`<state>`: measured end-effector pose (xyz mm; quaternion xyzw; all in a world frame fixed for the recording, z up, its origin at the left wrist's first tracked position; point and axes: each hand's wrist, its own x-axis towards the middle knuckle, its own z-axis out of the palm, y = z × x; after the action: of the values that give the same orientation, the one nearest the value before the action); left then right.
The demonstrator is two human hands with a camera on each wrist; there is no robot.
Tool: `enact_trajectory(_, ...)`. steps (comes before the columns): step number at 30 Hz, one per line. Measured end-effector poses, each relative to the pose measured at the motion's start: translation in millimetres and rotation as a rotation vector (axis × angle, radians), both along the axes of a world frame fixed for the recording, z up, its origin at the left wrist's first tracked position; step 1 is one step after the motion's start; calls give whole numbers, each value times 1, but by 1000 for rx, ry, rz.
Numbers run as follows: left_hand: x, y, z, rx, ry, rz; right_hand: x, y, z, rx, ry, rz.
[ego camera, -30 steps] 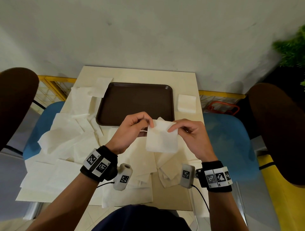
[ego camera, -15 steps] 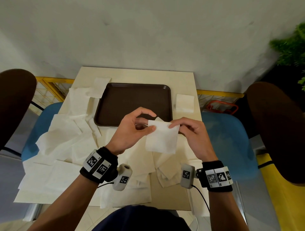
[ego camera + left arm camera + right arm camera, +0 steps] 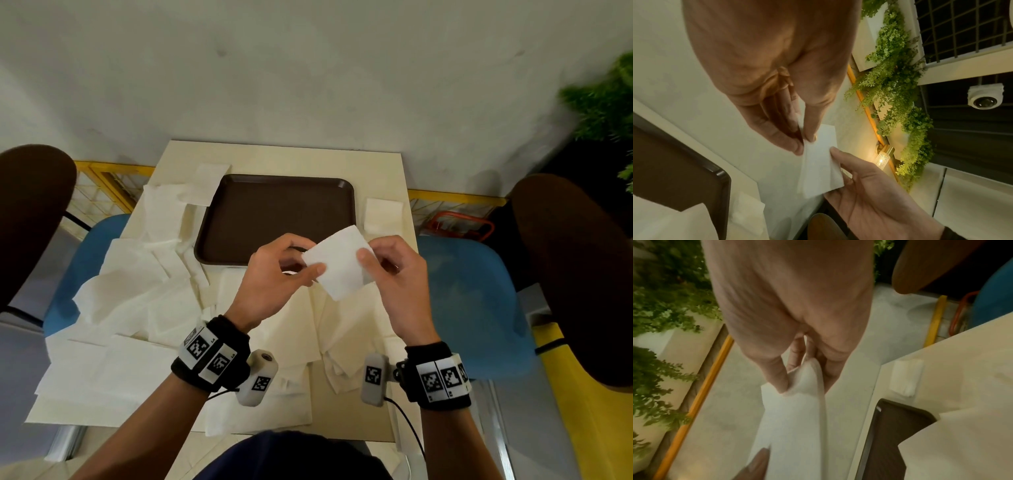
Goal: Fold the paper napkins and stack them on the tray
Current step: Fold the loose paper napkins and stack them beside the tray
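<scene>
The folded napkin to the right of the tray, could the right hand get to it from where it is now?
Probably yes, but not at once. That folded napkin lies in the open on the table, just beyond the right hand, with nothing between them. The hand is busy pinching the held napkin, which it would have to release first.

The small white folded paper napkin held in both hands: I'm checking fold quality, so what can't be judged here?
- Small white folded paper napkin: layer count, hidden by its top face, head view.
- Its right edge: covered by the right hand.
- Right wrist view: napkin blurred.
- Brown plastic tray: near rim behind the left hand.
</scene>
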<state>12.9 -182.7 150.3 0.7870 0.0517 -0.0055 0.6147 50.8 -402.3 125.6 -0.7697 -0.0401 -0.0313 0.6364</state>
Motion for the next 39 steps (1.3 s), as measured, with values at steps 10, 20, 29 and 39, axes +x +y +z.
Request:
enact_trajectory(10, 7, 1, -11, -16, -108, 137, -6, 2, -5, -82, 88, 113)
enact_trajectory(20, 9, 6, -21, 59, -116, 31, -2, 13, -4, -39, 35, 52)
enact_trajectory(29, 11, 9, -29, 218, -195, -41, 2, 32, -15, -110, 21, -27)
enact_trajectory(39, 44, 13, -16, 180, -153, -241, 23, 20, -5, -208, -80, 118)
